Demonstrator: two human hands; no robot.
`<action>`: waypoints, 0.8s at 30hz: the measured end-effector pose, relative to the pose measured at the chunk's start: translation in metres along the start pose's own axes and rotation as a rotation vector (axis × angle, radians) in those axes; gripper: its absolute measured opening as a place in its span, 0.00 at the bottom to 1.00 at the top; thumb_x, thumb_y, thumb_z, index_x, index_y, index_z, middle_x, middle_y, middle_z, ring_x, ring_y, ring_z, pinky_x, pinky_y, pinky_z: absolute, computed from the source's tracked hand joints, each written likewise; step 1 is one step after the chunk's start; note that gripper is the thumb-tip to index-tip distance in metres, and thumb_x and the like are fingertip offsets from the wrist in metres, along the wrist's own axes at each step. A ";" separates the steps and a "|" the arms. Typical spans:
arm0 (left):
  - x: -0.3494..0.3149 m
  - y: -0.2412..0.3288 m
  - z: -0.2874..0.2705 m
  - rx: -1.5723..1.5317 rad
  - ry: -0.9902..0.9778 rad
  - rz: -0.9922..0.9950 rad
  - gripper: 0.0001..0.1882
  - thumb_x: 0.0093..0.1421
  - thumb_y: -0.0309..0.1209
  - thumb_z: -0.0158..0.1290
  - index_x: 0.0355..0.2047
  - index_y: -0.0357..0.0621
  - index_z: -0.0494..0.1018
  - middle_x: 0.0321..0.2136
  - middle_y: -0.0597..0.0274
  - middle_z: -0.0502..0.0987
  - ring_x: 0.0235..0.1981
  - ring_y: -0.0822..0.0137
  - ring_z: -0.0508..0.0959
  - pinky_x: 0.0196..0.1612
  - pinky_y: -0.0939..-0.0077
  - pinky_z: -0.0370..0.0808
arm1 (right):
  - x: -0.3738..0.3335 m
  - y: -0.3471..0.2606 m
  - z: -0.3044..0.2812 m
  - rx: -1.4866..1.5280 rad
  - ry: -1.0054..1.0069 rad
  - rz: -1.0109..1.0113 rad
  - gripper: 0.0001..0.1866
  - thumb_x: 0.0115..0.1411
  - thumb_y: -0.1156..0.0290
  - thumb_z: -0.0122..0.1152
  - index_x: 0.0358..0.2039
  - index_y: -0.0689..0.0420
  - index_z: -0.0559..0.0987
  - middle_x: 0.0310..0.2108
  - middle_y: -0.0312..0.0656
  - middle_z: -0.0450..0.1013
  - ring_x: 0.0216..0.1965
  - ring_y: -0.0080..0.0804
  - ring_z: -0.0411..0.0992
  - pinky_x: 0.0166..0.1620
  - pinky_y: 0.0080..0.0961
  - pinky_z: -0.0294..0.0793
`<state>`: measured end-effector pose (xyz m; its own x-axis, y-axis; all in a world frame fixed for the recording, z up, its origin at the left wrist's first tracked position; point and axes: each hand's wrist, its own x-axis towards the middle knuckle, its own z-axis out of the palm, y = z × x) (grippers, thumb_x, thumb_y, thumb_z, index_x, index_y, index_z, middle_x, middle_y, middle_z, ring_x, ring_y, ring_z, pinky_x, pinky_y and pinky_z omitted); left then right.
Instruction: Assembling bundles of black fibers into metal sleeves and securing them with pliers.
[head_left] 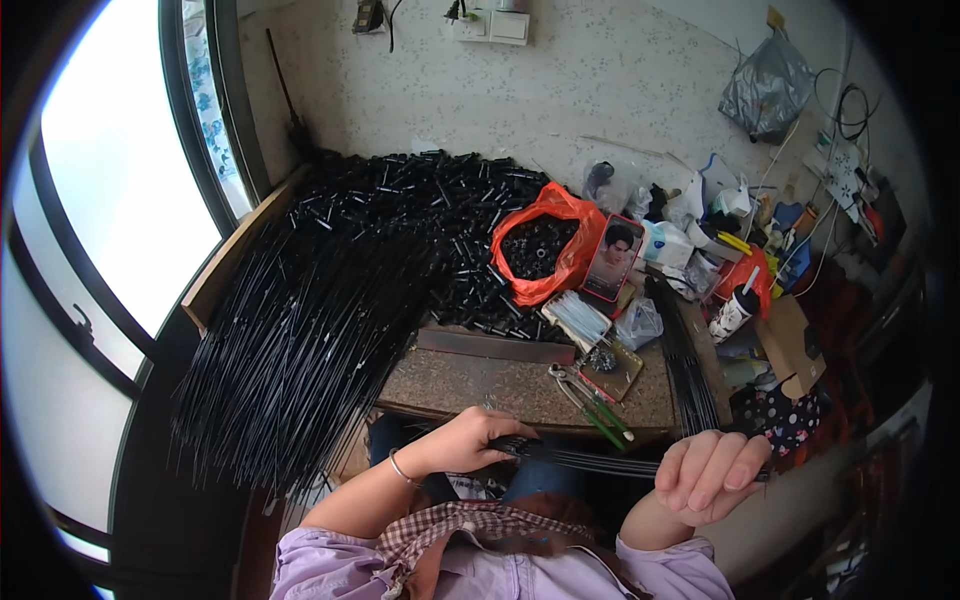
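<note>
A bundle of thin black rods (pixel 595 461) stretches level across my lap, just off the table's front edge. My left hand (pixel 468 440), with a bracelet at the wrist, is closed round its left end. Around the right end my right hand (pixel 708 474) is curled, its fingers folded toward the palm. On the table behind lies another bunch of black rods (pixel 686 360), reaching toward my right hand. Green-handled pincers (pixel 590 405) rest between the hands near the edge. A large heap of long black rods (pixel 290 350) hangs over the table's left front.
Short black tubular parts (pixel 420 200) cover the back of the table (pixel 450 385). Beside them sit a red plastic bag (pixel 560 275) of black pieces, a propped phone (pixel 612 258), white sticks (pixel 580 315) and a metal bar (pixel 495 345). A patterned cup (pixel 733 312) and cardboard box (pixel 788 345) stand right.
</note>
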<state>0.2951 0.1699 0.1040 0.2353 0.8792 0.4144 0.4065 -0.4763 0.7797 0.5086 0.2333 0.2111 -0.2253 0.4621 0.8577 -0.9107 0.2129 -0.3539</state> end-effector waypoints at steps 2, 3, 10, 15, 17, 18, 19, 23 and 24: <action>-0.003 0.005 -0.007 0.089 0.078 -0.079 0.10 0.47 0.27 0.56 0.31 0.39 0.71 0.26 0.54 0.74 0.29 0.56 0.74 0.32 0.71 0.70 | -0.006 0.014 0.008 -0.229 0.144 0.197 0.30 0.60 0.48 0.43 0.46 0.67 0.65 0.34 0.56 0.71 0.34 0.44 0.74 0.49 0.39 0.68; -0.005 0.005 -0.009 0.166 0.156 -0.156 0.05 0.52 0.26 0.53 0.29 0.38 0.71 0.23 0.58 0.74 0.26 0.60 0.74 0.31 0.73 0.70 | -0.018 0.041 0.010 -0.421 0.157 0.249 0.34 0.60 0.48 0.43 0.50 0.69 0.61 0.41 0.57 0.69 0.40 0.47 0.72 0.52 0.38 0.64; 0.031 -0.006 0.015 -1.004 1.163 -0.047 0.14 0.62 0.41 0.44 0.26 0.44 0.63 0.21 0.67 0.62 0.24 0.72 0.61 0.38 0.71 0.67 | -0.124 0.152 -0.049 0.587 0.529 1.275 0.29 0.60 0.46 0.41 0.46 0.61 0.66 0.43 0.47 0.69 0.44 0.37 0.69 0.50 0.35 0.66; 0.021 -0.010 0.062 -1.584 0.834 -0.187 0.21 0.62 0.46 0.37 0.44 0.41 0.62 0.49 0.50 0.65 0.52 0.59 0.65 0.56 0.65 0.62 | -0.036 0.146 -0.086 0.139 1.000 0.468 0.20 0.60 0.51 0.46 0.35 0.57 0.70 0.27 0.35 0.66 0.31 0.26 0.66 0.44 0.28 0.68; 0.010 -0.011 0.073 -1.649 0.464 -0.432 0.37 0.58 0.55 0.38 0.56 0.36 0.54 0.54 0.44 0.61 0.56 0.57 0.62 0.56 0.63 0.62 | -0.010 0.130 -0.073 0.002 0.886 0.388 0.16 0.61 0.54 0.46 0.35 0.55 0.71 0.24 0.32 0.66 0.24 0.20 0.64 0.36 0.26 0.69; 0.006 -0.007 0.071 -1.598 0.263 -0.445 0.38 0.57 0.55 0.40 0.55 0.33 0.56 0.50 0.43 0.66 0.52 0.56 0.67 0.55 0.64 0.64 | -0.004 0.122 -0.065 -0.001 0.889 0.388 0.16 0.61 0.54 0.46 0.35 0.55 0.71 0.24 0.32 0.66 0.24 0.20 0.64 0.36 0.26 0.69; 0.004 -0.001 0.065 -1.428 0.153 -0.398 0.37 0.56 0.54 0.43 0.53 0.32 0.59 0.46 0.44 0.69 0.49 0.56 0.70 0.53 0.65 0.65 | 0.001 0.111 -0.055 -0.048 0.781 0.371 0.16 0.61 0.55 0.46 0.34 0.55 0.71 0.23 0.32 0.66 0.23 0.21 0.64 0.34 0.26 0.70; 0.012 0.044 0.010 -0.546 0.283 -0.014 0.22 0.54 0.38 0.53 0.39 0.28 0.71 0.32 0.46 0.76 0.39 0.57 0.76 0.46 0.67 0.70 | -0.023 0.106 -0.044 -0.154 0.437 0.350 0.15 0.63 0.60 0.44 0.36 0.60 0.70 0.22 0.36 0.67 0.22 0.23 0.66 0.32 0.27 0.72; 0.018 0.047 -0.004 -0.262 0.406 0.182 0.20 0.53 0.37 0.53 0.38 0.28 0.72 0.32 0.46 0.76 0.38 0.56 0.76 0.45 0.66 0.70 | -0.035 0.109 -0.045 -0.210 0.271 0.362 0.14 0.63 0.63 0.43 0.38 0.62 0.68 0.22 0.38 0.68 0.23 0.24 0.68 0.33 0.28 0.73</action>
<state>0.3149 0.1638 0.1498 -0.1013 0.7419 0.6628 0.1440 -0.6483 0.7476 0.4326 0.2788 0.1263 -0.3906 0.7394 0.5483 -0.6952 0.1535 -0.7022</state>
